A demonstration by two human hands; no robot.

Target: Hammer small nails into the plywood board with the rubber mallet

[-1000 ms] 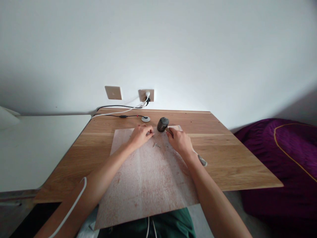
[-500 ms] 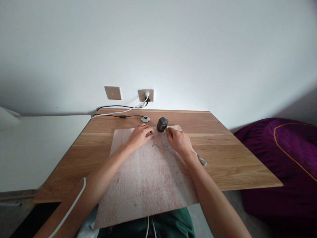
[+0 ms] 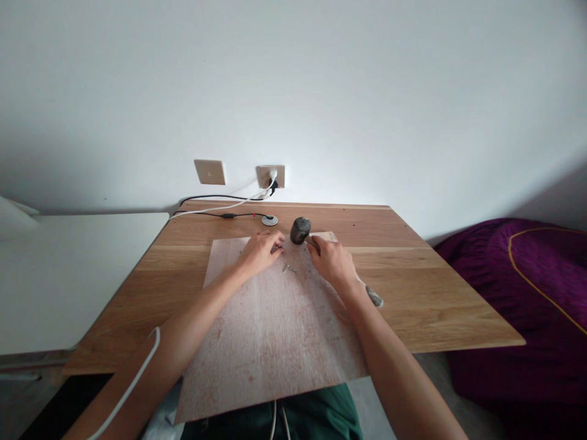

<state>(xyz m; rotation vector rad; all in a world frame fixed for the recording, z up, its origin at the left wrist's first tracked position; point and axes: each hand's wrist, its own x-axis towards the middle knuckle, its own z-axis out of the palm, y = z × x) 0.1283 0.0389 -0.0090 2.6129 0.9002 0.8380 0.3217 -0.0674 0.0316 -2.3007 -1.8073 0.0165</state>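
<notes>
My right hand [image 3: 334, 261] is wrapped round the handle of a mallet [image 3: 301, 230]. The mallet's dark, rounded head is past my fingers, low over the far part of a thin plywood board [image 3: 270, 342], and its grip end shows beyond my wrist. My left hand [image 3: 262, 250] is at the board's far part, left of the mallet head, with thumb and fingertips pinched on a nail. Only a small bit of that nail shows between the fingers. A few small loose nails [image 3: 288, 269] lie on the board between my hands.
The board rests on a wooden table [image 3: 440, 305] and overhangs its front edge above my lap. Cables [image 3: 220, 212] run along the back to a wall socket [image 3: 270, 176]. A white surface [image 3: 82, 269] stands at left, a purple beanbag-like cushion [image 3: 527, 293] at right.
My left fingertips have drawn slightly closer together. My right hand and the mallet have stayed in nearly the same place, as have the board and loose nails.
</notes>
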